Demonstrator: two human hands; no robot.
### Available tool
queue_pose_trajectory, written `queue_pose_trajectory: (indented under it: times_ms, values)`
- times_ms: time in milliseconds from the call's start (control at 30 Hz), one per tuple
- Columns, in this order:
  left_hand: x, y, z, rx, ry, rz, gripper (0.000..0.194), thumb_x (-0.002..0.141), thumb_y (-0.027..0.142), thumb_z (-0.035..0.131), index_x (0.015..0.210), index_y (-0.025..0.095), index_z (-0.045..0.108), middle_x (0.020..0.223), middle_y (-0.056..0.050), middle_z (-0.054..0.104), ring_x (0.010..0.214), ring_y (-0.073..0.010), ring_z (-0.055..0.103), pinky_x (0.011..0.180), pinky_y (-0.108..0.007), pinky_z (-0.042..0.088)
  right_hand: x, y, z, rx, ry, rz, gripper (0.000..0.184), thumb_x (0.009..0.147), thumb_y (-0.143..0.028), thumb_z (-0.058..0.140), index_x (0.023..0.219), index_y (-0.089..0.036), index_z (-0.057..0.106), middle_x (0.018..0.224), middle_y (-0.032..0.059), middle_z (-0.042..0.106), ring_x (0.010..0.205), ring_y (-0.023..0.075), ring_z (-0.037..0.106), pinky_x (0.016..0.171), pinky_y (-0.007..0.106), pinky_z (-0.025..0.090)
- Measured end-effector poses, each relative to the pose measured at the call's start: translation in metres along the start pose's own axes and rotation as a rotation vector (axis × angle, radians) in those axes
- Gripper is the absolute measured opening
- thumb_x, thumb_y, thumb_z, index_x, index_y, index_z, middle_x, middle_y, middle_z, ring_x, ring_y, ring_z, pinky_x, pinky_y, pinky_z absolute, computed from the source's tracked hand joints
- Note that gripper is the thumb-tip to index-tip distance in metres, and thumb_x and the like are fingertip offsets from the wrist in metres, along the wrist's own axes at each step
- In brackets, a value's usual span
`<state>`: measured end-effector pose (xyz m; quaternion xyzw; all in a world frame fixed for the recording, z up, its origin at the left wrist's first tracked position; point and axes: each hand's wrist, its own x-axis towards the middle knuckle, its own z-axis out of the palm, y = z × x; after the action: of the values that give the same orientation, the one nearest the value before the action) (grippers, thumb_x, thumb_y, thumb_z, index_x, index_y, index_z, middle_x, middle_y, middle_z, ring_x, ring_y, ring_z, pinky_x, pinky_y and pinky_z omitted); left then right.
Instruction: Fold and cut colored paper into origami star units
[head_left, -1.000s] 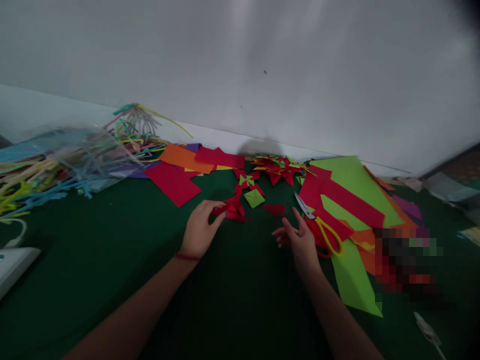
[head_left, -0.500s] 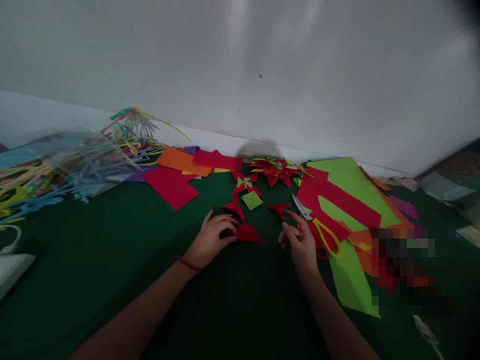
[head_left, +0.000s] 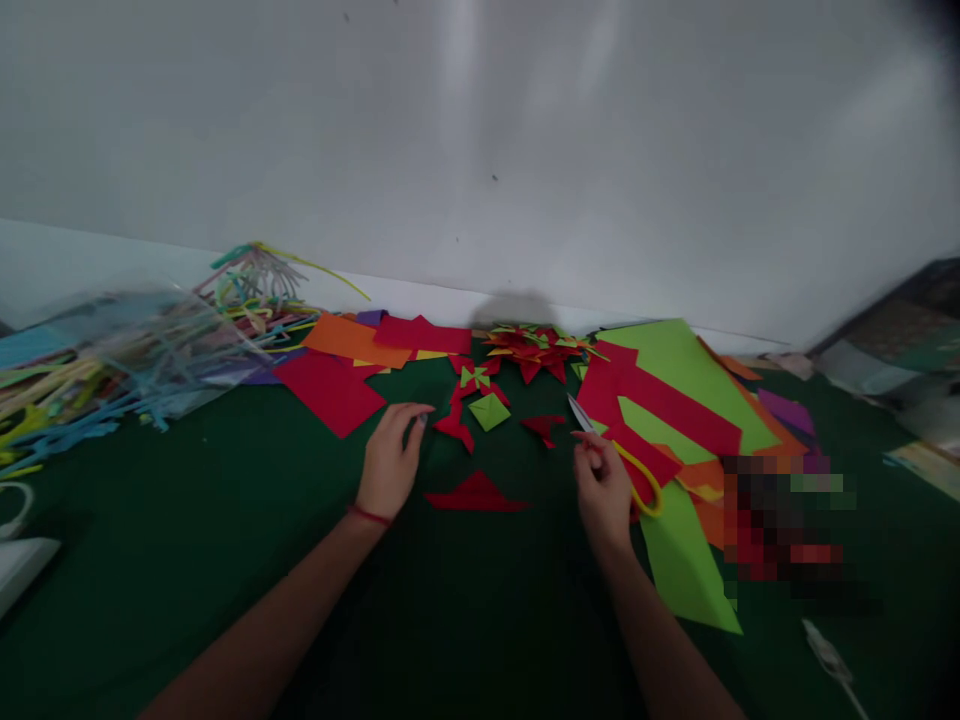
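Observation:
A folded red paper piece (head_left: 477, 494), with a raised peak in its middle, lies flat between my hands with neither touching it. My left hand (head_left: 391, 458) is open to its upper left, its fingertips close to a red folded paper (head_left: 455, 424) with spread points. On the right, my right hand (head_left: 604, 490) has loosely bent fingers and the index stretched out; nothing shows in it. It partly covers the scissors (head_left: 639, 474) with yellow handles; contact cannot be made out. Between the hands lie a small green folded square (head_left: 490, 411) and another red folded piece (head_left: 544, 428).
Red-and-green paper flowers (head_left: 536, 350) are by the wall. Red sheets (head_left: 330, 388) lie left, green sheets (head_left: 694, 570) right. Farther left, a clear plastic bag (head_left: 172, 320) holds colourful pipe cleaners. A white cable (head_left: 829, 655) is at lower right; a pixelated patch hides something above it.
My left hand has let go of the red folded paper and moved up and left. My right hand has shifted slightly right, over the scissors. The view has tilted slightly.

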<state>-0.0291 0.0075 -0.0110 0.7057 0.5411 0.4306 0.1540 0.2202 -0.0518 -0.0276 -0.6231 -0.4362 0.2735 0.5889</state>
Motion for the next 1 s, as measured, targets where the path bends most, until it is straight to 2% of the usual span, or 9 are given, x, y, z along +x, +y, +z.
queue_pose_trajectory:
  times_ms: [100, 300, 367, 467, 667, 733, 833, 900, 1000]
  values:
    - [0.035, 0.000, 0.009, -0.068, -0.088, -0.054, 0.027, 0.085, 0.027, 0.038, 0.097, 0.016, 0.059, 0.097, -0.008, 0.063, 0.092, -0.0198, 0.058, 0.081, -0.032, 0.044, 0.007, 0.005, -0.004, -0.140, 0.086, -0.067, 0.025, 0.080, -0.038, 0.047, 0.093, -0.018, 0.057, 0.059, -0.0056, 0.029, 0.052, 0.0110, 0.032, 0.048, 0.023, 0.028]
    - [0.099, -0.003, 0.047, -0.084, -0.373, -0.032, 0.031, 0.076, 0.034, 0.052, 0.096, 0.014, 0.064, 0.093, -0.007, 0.068, 0.084, -0.0178, 0.061, 0.072, -0.024, 0.046, 0.015, 0.011, -0.007, -0.379, 0.043, -0.137, 0.031, 0.079, -0.031, 0.044, 0.104, -0.017, 0.056, 0.072, 0.0011, 0.048, 0.063, 0.0161, 0.047, 0.058, 0.028, 0.040]
    - [0.107, -0.003, 0.059, -0.042, -0.484, -0.033, 0.031, 0.068, 0.035, 0.060, 0.091, 0.014, 0.066, 0.087, -0.007, 0.068, 0.079, -0.0188, 0.061, 0.068, -0.025, 0.046, 0.016, 0.013, -0.007, -0.458, 0.019, -0.202, 0.040, 0.073, -0.023, 0.047, 0.112, -0.017, 0.052, 0.095, 0.0078, 0.053, 0.084, 0.0219, 0.052, 0.072, 0.034, 0.043]
    - [0.108, -0.002, 0.073, 0.022, -0.644, -0.025, 0.033, 0.052, 0.029, 0.072, 0.082, 0.015, 0.069, 0.079, -0.005, 0.068, 0.074, -0.0195, 0.061, 0.065, -0.025, 0.044, 0.015, 0.013, -0.005, -0.579, -0.101, -0.311, 0.065, 0.062, -0.013, 0.051, 0.125, -0.020, 0.039, 0.132, 0.0100, 0.035, 0.119, 0.0285, 0.035, 0.094, 0.042, 0.033]
    - [0.101, -0.003, 0.079, 0.042, -0.799, -0.053, 0.021, 0.044, 0.022, 0.076, 0.060, 0.015, 0.066, 0.062, -0.003, 0.064, 0.066, -0.0196, 0.059, 0.062, -0.025, 0.042, 0.027, 0.011, 0.006, -0.757, -0.229, -0.355, 0.079, 0.068, -0.025, 0.061, 0.137, -0.020, 0.021, 0.138, 0.0113, 0.030, 0.128, 0.0288, 0.023, 0.100, 0.045, 0.027]
    - [0.100, -0.003, 0.078, 0.001, -0.799, -0.081, 0.018, 0.044, 0.022, 0.076, 0.054, 0.015, 0.063, 0.055, -0.001, 0.062, 0.062, -0.0175, 0.059, 0.060, -0.024, 0.042, 0.039, 0.008, 0.007, -0.764, -0.272, -0.341, 0.072, 0.067, -0.023, 0.063, 0.132, -0.021, 0.033, 0.134, 0.0111, 0.036, 0.125, 0.0292, 0.028, 0.099, 0.046, 0.027]
    - [0.098, 0.000, 0.072, -0.114, -0.753, -0.142, 0.019, 0.048, 0.022, 0.074, 0.054, 0.016, 0.058, 0.051, 0.003, 0.058, 0.058, -0.0139, 0.058, 0.060, -0.022, 0.043, 0.059, 0.001, 0.006, -0.721, -0.332, -0.307, 0.035, 0.068, -0.019, 0.063, 0.102, -0.022, 0.060, 0.110, 0.0085, 0.057, 0.107, 0.0273, 0.048, 0.091, 0.043, 0.035]
    - [0.094, 0.003, 0.065, -0.224, -0.700, -0.197, 0.019, 0.056, 0.024, 0.071, 0.061, 0.015, 0.056, 0.050, 0.004, 0.056, 0.055, -0.0129, 0.058, 0.059, -0.023, 0.045, 0.068, -0.003, 0.006, -0.687, -0.319, -0.290, 0.013, 0.066, -0.016, 0.063, 0.079, -0.021, 0.065, 0.095, 0.0070, 0.061, 0.097, 0.0261, 0.052, 0.086, 0.041, 0.037]
    - [0.084, 0.012, 0.050, -0.406, -0.599, -0.282, 0.019, 0.068, 0.027, 0.065, 0.076, 0.015, 0.051, 0.053, 0.003, 0.057, 0.056, -0.0139, 0.062, 0.059, -0.027, 0.049, 0.075, -0.008, 0.007, -0.591, -0.286, -0.253, 0.007, 0.063, -0.015, 0.066, 0.063, -0.020, 0.061, 0.078, 0.0040, 0.062, 0.081, 0.0222, 0.057, 0.077, 0.037, 0.041]
